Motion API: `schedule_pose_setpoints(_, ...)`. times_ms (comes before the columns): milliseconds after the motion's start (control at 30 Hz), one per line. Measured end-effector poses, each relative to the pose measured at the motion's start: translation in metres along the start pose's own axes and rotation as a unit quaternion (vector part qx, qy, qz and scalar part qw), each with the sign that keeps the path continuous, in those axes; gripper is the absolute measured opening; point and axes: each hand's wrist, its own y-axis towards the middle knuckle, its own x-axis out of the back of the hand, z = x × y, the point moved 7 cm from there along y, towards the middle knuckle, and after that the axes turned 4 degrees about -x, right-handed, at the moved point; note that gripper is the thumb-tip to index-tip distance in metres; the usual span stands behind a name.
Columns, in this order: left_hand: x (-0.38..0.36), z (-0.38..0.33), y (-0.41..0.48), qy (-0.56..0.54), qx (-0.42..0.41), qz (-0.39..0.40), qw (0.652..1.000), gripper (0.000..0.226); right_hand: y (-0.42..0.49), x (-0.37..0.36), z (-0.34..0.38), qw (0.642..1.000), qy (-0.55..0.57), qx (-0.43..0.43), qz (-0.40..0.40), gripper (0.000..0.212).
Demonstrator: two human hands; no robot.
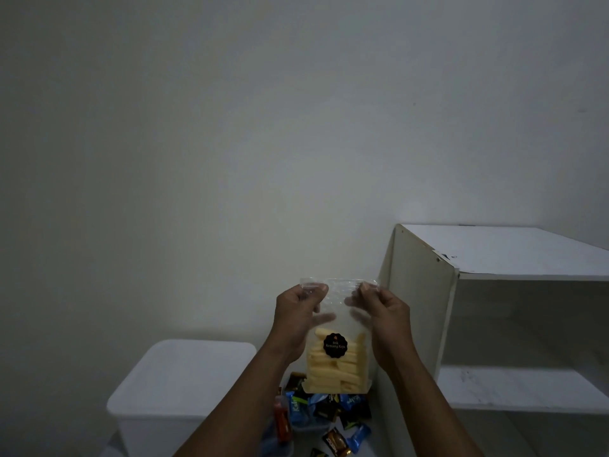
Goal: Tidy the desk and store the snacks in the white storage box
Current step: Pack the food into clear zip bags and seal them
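Observation:
A clear plastic bag of pale yellow cheese sticks (336,367) with a round black label hangs upright in front of me. My left hand (298,321) pinches its top left corner, and my right hand (382,321) pinches the top right corner. The white storage box (178,384) stands at lower left with its lid on. Several small wrapped snacks (326,413) in blue, black and orange wrappers lie on the surface below the bag.
A white open shelf unit (514,311) stands at the right, its side panel close to my right hand. A plain white wall fills the background. A small clear container (280,440) sits near the loose snacks.

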Motion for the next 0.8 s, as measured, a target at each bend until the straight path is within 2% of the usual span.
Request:
schedule_pose_setpoints(167, 0.004, 0.002, 0.003, 0.022, 0.0, 0.003, 1.0, 0.007, -0.002, -0.01, -0.006, 0.999, -0.018, -0.029, 0.034, 0.013)
schedule_pose_setpoints(433, 0.004, 0.004, 0.0, 0.013, 0.005, 0.059, 0.998, 0.002, -0.001, -0.015, -0.009, 0.997, -0.067, -0.023, 0.023, 0.01)
schedule_pose_setpoints(600, 0.004, 0.002, 0.0, 0.038, 0.004, 0.056, 0.998, 0.013, -0.004, -0.022, -0.01, 0.995, -0.09, -0.015, 0.038, 0.011)
schedule_pose_setpoints(800, 0.016, 0.005, 0.002, 0.025, 0.026, 0.018, 0.999, 0.026, -0.004, -0.026, -0.015, 0.998, -0.054, -0.022, 0.02, 0.015)
